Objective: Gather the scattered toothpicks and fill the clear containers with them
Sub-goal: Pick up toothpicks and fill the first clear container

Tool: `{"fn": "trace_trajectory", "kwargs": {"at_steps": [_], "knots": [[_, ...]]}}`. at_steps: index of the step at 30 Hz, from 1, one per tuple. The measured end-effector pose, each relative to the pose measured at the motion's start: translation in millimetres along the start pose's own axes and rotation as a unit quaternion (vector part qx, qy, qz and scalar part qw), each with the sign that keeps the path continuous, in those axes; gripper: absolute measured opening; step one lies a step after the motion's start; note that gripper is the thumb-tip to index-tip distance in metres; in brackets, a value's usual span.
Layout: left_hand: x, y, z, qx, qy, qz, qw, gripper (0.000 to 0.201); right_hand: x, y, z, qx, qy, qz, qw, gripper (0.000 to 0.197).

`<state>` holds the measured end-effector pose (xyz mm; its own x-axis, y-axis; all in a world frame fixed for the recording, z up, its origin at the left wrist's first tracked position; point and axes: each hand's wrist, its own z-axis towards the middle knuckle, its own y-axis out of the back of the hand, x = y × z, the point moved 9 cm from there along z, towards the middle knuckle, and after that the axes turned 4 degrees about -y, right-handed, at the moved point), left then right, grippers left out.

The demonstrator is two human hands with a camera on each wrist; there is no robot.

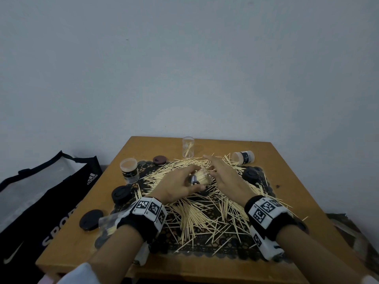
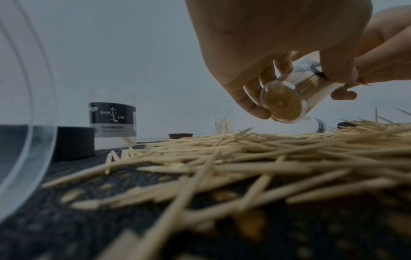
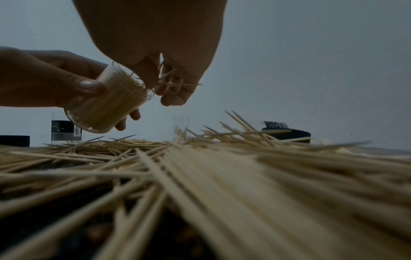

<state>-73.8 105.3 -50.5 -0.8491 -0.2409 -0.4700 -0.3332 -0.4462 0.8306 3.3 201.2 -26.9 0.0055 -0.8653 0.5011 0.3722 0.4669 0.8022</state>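
Hands above the toothpicks [image 1: 196, 210]: left [image 1: 174, 186] grips the tilted full container [image 1: 200, 177], right [image 1: 223, 177] pinches a few.

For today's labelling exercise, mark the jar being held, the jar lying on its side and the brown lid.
Held jar [image 3: 106, 105], right wrist view: its clear wall, packed with toothpicks.
Tipped jar [image 1: 244, 158], head view: its label band.
Brown lid [image 1: 160, 160], head view: its top face.
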Motion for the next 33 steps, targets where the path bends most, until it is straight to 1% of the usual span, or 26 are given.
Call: {"fn": "trace_trajectory", "kwargs": {"at_steps": [4, 7, 9, 14, 19, 23, 28, 30, 33], "knots": [[2, -1, 0, 0.002, 0.004, -0.009, 1.0, 0.063, -6, 11, 1, -0.044, -0.029, 0.011, 0.999, 0.037], [3, -1, 0, -0.001, 0.006, -0.006, 1.0, 0.063, -7, 18, 0, -0.083, -0.016, -0.014, 0.996, 0.03], [3, -1, 0, -0.003, 0.006, -0.005, 1.0, 0.062, -8, 18, 1, -0.086, -0.012, -0.009, 0.996, 0.025], [4, -2, 0, 0.0, 0.006, -0.019, 1.0, 0.062, -5, 13, 2, -0.073, 0.011, -0.001, 0.997, 0.026], [5, -1, 0, -0.011, 0.003, -0.016, 1.0, 0.06, -6, 11, 2, -0.071, 0.016, -0.021, 0.997, 0.029], [5, -1, 1, -0.015, 0.001, -0.022, 1.0, 0.06, -4, 13, 0, -0.077, 0.009, -0.035, 0.996, 0.029], [6, -1, 0, -0.018, 0.002, -0.024, 1.0, 0.068, 1, 20, -2, -0.088, -0.007, -0.025, 0.996, 0.031], [6, -1, 0, -0.017, -0.002, -0.028, 0.999, 0.069, 2, 22, -2, -0.095, -0.004, -0.02, 0.995, 0.028], [7, 0, 0, -0.018, -0.003, -0.026, 0.999, 0.065, 2, 23, -3, -0.107, 0.022, -0.015, 0.994, 0.021]]}}
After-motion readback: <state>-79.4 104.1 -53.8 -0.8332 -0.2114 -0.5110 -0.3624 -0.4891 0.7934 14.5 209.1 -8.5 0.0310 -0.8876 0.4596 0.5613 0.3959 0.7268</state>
